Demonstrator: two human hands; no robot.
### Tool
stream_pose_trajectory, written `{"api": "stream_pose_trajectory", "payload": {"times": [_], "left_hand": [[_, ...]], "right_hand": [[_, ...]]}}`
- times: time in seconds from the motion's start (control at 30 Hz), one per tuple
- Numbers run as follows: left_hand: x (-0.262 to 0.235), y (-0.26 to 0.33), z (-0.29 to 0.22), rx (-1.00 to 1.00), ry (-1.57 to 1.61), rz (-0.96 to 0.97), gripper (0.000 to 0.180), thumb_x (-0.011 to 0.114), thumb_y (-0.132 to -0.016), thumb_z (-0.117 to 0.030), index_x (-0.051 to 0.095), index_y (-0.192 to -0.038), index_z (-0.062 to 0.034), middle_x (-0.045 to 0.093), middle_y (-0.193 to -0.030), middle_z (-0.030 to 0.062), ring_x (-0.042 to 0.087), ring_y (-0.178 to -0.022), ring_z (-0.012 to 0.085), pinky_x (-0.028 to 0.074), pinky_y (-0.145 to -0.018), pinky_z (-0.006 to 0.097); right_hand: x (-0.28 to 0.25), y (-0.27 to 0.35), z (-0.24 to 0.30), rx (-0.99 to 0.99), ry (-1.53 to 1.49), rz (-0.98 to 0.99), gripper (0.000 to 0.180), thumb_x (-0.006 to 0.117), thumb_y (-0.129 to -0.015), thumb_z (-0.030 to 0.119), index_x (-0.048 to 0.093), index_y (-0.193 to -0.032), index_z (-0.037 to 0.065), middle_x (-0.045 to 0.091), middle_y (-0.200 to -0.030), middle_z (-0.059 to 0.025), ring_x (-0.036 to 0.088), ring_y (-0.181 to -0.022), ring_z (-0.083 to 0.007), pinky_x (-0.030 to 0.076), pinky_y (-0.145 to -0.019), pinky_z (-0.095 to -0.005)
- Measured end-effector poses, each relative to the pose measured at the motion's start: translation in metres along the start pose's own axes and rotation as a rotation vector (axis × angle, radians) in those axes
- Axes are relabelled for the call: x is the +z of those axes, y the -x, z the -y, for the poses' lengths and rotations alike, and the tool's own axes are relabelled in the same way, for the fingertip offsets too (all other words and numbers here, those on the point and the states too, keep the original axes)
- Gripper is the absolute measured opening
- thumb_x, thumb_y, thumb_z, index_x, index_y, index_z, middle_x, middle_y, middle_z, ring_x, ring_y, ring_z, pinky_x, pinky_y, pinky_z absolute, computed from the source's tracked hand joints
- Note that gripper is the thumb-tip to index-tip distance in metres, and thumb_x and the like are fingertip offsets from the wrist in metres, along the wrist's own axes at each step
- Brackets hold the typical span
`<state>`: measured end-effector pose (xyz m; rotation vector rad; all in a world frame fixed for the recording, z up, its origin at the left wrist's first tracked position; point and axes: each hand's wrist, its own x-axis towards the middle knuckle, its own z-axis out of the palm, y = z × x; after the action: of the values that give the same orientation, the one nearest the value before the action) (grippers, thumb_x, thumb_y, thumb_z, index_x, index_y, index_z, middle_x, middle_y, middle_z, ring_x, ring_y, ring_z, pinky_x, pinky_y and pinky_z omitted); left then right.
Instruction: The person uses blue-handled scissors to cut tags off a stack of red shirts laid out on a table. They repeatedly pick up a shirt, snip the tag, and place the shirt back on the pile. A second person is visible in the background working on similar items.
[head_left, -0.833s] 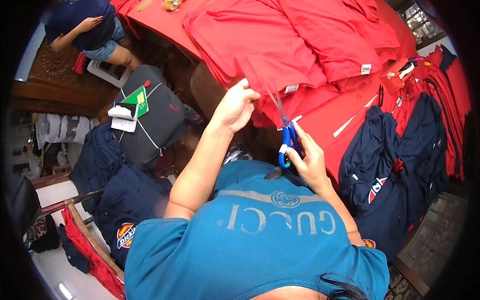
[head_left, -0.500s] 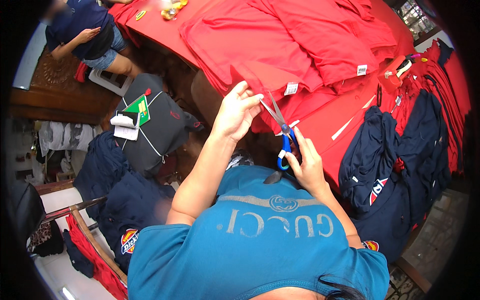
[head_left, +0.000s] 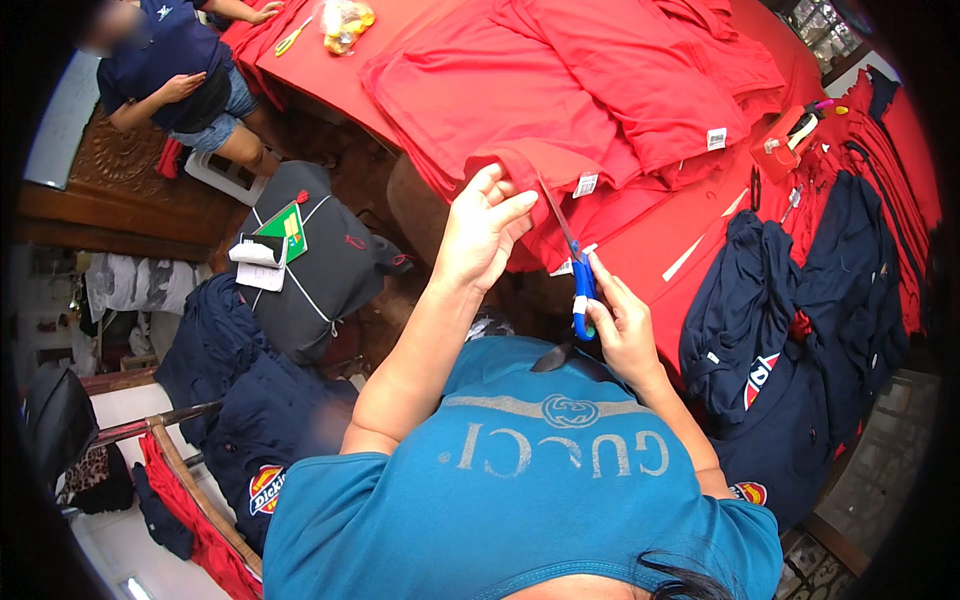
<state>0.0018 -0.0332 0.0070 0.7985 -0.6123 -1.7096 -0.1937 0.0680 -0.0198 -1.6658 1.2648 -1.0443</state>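
My right hand (head_left: 622,320) grips a pair of scissors (head_left: 583,300) by blue handles, with the blades closed together and pointing away from me. Their tip lies against the lifted edge of a red garment (head_left: 530,170). That edge is pinched between the thumb and fingers of my left hand (head_left: 487,225), just left of the blades. Close by, a white tag (head_left: 586,184) hangs from the red cloth. Another white tag (head_left: 716,138) shows on the folded red garments (head_left: 630,80) behind.
Dark navy garments (head_left: 740,310) hang over the table's right side, near a red tool (head_left: 778,150). A tied dark bundle (head_left: 320,260) stands left. At the back left are a person (head_left: 165,70), yellow-handled scissors (head_left: 292,38) and a plastic bag (head_left: 347,25).
The scissor blades have closed, and their handles have come together. The red cloth edge at my left hand is lifted and spread more. The person at the back left has stretched an arm toward the table.
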Motion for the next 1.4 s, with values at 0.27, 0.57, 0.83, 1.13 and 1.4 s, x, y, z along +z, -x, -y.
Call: {"api": "stream_pose_trajectory", "payload": {"times": [0.27, 0.57, 0.83, 1.13, 1.4], "left_hand": [[-0.036, 0.013, 0.05, -0.247, 0.174, -0.017, 0.027, 0.053, -0.087, -0.004, 0.055, -0.113, -0.0051, 0.063, -0.113, 0.0104, 0.063, -0.101, 0.0243, 0.051, -0.088, 0.043], [-0.034, 0.011, 0.05, -0.113, 0.137, -0.206, 0.021, 0.056, -0.094, -0.02, 0.056, -0.111, -0.0077, 0.061, -0.117, 0.0096, 0.058, -0.11, 0.0225, 0.045, -0.093, 0.041], [-0.03, 0.017, 0.053, -0.132, 0.017, -0.114, 0.014, 0.064, -0.091, -0.009, 0.059, -0.104, -0.005, 0.064, -0.096, 0.0054, 0.061, -0.084, 0.014, 0.051, -0.08, 0.03], [-0.034, -0.006, 0.047, -0.123, 0.047, -0.134, 0.011, 0.063, -0.092, -0.012, 0.06, -0.097, -0.0034, 0.066, -0.098, 0.0086, 0.064, -0.092, 0.0174, 0.053, -0.08, 0.034], [-0.113, -0.126, -0.01, -0.083, 0.292, -0.175, 0.041, 0.055, -0.096, -0.015, 0.044, -0.13, 0.0067, 0.053, -0.13, 0.0199, 0.053, -0.12, 0.0328, 0.041, -0.106, 0.048]], "right_hand": [[-0.016, 0.011, 0.003, 0.413, -0.561, -0.01, 0.048, 0.046, -0.098, 0.004, 0.037, -0.145, 0.002, 0.059, -0.092, -0.0082, 0.062, -0.069, -0.0135, 0.054, -0.061, -0.0257], [-0.029, 0.019, -0.012, 0.362, -0.243, 0.009, 0.051, 0.051, -0.093, -0.001, 0.04, -0.143, 0.001, 0.061, -0.098, -0.0095, 0.062, -0.077, -0.0133, 0.053, -0.069, -0.0269], [0.003, -0.023, -0.009, 0.223, -0.338, -0.109, 0.057, 0.059, -0.088, -0.002, 0.038, -0.141, -0.001, 0.055, -0.125, -0.0138, 0.058, -0.112, -0.0194, 0.046, -0.096, -0.0313], [0.038, -0.077, -0.021, 0.217, -0.328, -0.081, 0.052, 0.059, -0.089, 0.003, 0.041, -0.137, 0.001, 0.054, -0.126, -0.014, 0.051, -0.117, -0.0164, 0.044, -0.095, -0.0293], [0.033, -0.063, -0.026, 0.285, -0.336, 0.022, 0.049, 0.053, -0.09, -0.003, 0.04, -0.138, 0.0, 0.05, -0.134, -0.0143, 0.051, -0.121, -0.0199, 0.044, -0.098, -0.0317]]}}
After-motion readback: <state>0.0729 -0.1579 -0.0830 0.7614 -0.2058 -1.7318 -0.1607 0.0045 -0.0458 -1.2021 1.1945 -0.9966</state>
